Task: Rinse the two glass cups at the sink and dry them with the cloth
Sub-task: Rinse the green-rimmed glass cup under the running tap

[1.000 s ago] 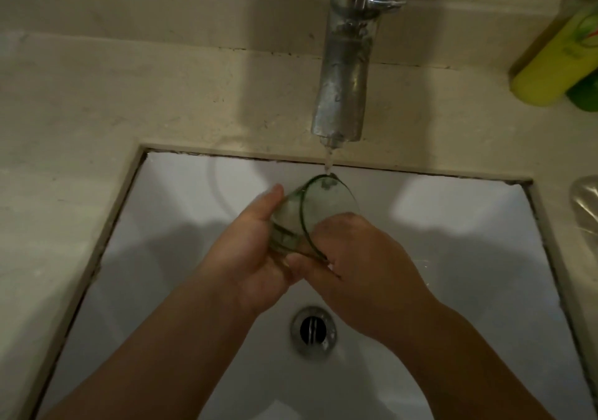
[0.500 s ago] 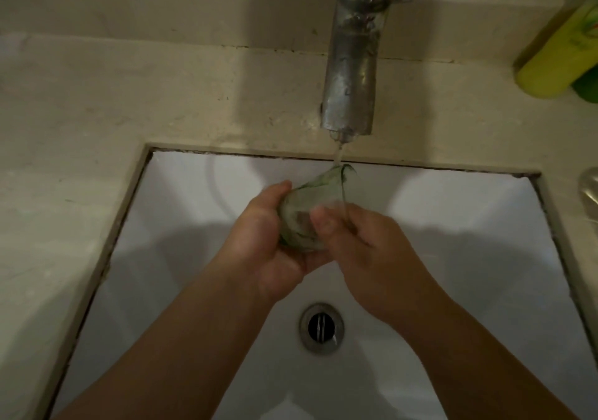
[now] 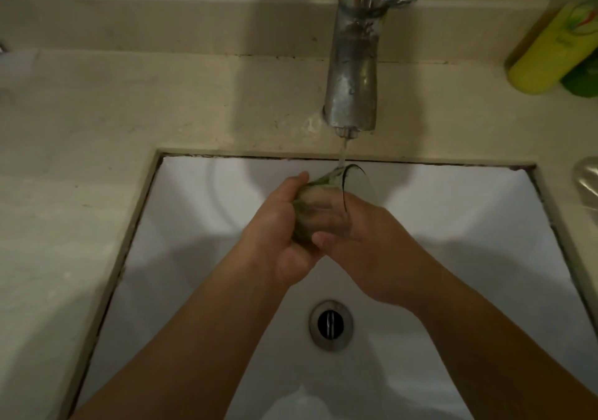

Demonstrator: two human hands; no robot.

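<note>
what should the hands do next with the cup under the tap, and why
Probably turn the glass cup a little further under the stream. The left hand cradles it, right hand fingers rub inside, and water strikes only the rim, so other parts likely remain unrinsed.

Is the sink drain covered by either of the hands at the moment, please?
No, the drain lies open below both hands, which hold the glass cup.
</note>
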